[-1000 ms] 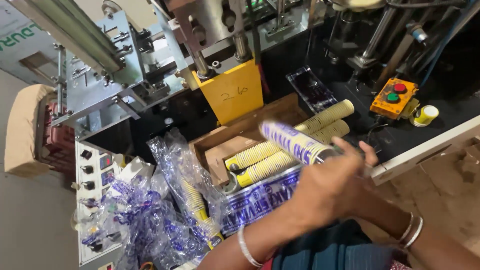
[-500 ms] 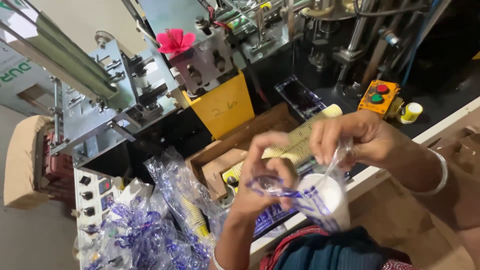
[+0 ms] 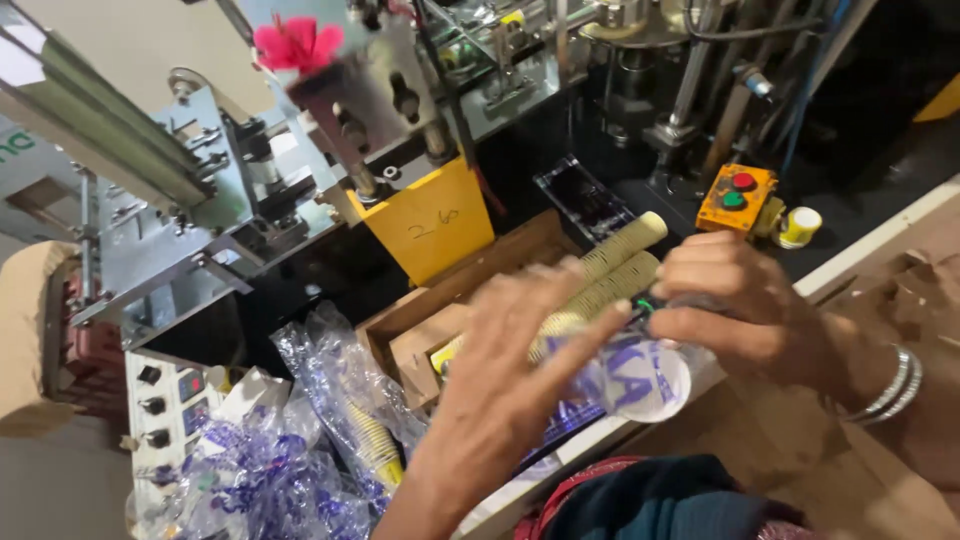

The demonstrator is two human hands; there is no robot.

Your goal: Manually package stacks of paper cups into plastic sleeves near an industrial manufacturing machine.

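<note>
Both hands work one cup stack (image 3: 640, 375) at the bench edge: right hand (image 3: 745, 300) gripping it, left hand (image 3: 510, 385) spread open.

Lighting: bright, even, from overhead; soft shadows, dark recesses behind the machine frame (image 3: 230, 200). Glare: white sheen on crumpled plastic bags (image 3: 260, 470). Focus: left hand (image 3: 510, 390) motion-blurred, right hand (image 3: 735, 300) softer; straight edges bow slightly near the corners.
</note>
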